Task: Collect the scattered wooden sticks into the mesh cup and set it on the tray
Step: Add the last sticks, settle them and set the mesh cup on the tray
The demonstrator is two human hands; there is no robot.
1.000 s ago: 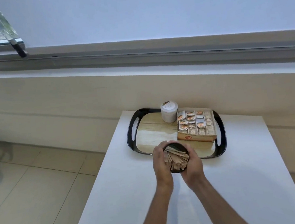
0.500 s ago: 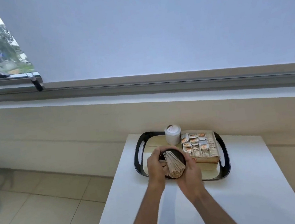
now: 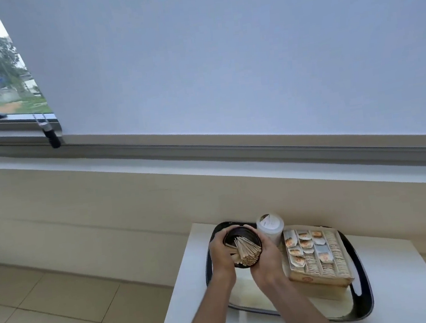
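Note:
A black mesh cup [image 3: 241, 235] full of wooden sticks [image 3: 246, 250] is over the far-left corner of the black-rimmed tray [image 3: 361, 277]. My left hand [image 3: 221, 253] grips the cup's left side. My right hand [image 3: 266, 258] grips its right side, fingers curled round the wall. Whether the cup's base touches the tray is hidden by my hands.
On the tray stand a white lidded jar [image 3: 270, 228] just right of the cup and a cardboard box of sachets [image 3: 317, 255]. The tray lies on a white table [image 3: 406, 285] against a beige wall. A tiled floor is to the left.
Both hands have carried the cup from the tray's near edge to its far-left corner beside the white jar. The camera has tilted upward.

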